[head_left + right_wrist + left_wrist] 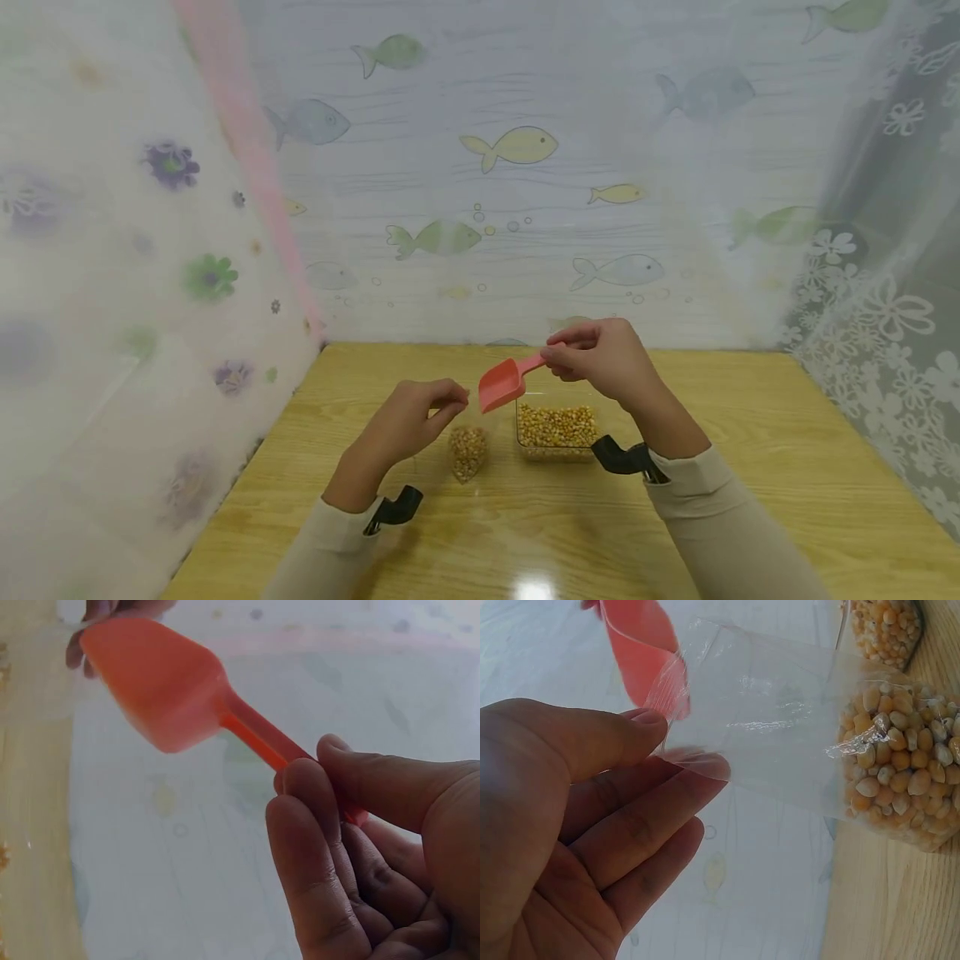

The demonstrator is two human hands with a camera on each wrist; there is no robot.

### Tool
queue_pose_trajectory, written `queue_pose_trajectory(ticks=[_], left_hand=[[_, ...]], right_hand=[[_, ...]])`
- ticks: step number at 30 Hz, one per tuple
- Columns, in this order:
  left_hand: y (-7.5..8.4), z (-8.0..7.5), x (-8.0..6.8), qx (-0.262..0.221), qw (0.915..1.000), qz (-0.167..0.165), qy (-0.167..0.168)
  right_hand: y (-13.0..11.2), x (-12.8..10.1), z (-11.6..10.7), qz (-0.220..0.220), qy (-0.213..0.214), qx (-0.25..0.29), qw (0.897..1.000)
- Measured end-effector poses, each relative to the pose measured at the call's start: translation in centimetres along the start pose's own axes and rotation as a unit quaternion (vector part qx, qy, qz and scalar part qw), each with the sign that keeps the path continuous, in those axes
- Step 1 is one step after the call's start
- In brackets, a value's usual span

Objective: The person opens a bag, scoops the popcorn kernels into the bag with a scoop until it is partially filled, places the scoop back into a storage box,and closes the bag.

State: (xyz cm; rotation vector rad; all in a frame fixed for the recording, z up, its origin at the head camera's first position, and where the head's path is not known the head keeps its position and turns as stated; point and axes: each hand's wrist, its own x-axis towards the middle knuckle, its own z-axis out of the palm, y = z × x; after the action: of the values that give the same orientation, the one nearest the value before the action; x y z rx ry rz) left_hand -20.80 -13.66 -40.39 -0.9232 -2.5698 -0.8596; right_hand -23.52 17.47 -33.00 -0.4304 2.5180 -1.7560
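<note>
My left hand (408, 423) pinches the top edge of a clear plastic bag (780, 720) between thumb and fingers. Corn kernels (904, 757) fill the bag's lower part, which hangs beneath the hand close over the table. In my right hand (607, 362) is a small red scoop (502, 385), gripped by its handle (262, 735) between thumb and fingers. The scoop's bowl tilts down to the left, right at the bag's mouth; in the left wrist view it overlaps the film there. The inside of the bowl looks bare in the head view.
A clear rectangular container (555, 454) of corn kernels stands on the wooden table (712, 517), below my right hand and right of the bag. Fish-patterned sheeting (525, 233) hangs behind the table, with flowered sheeting (150, 333) along the left side.
</note>
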Motion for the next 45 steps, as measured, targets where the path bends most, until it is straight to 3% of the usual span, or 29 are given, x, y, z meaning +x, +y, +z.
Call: queue_pose_trajectory(ticks=[5,14,28,36,45], left_hand=[[0.1,-0.1,0.1,-0.008,0.9999,0.009,-0.004],[0.4,-0.1,-0.1,-0.007,1.0,-0.001,-0.007],[0.7,-0.4,-0.2,-0.004,0.9998,-0.009,-0.018],[0.5,-0.2,-0.2,-0.006,0.9998,-0.008,-0.018],[0.8,-0.4,-0.2,-0.003,0.9997,-0.012,-0.021]], right_hand=[[2.4,-0.7,-1.6,-0.007,0.036,0.069,0.997],[6.0,-1.6,-2.8,0.02,0.036,0.134,0.99],[10.3,-2.1,-4.2,0.058,0.023,0.089,0.994],[11.1,-2.0,-3.5,0.09,0.021,0.077,0.993],[11.1,-1.8,-2.5,0.09,0.026,0.034,0.995]])
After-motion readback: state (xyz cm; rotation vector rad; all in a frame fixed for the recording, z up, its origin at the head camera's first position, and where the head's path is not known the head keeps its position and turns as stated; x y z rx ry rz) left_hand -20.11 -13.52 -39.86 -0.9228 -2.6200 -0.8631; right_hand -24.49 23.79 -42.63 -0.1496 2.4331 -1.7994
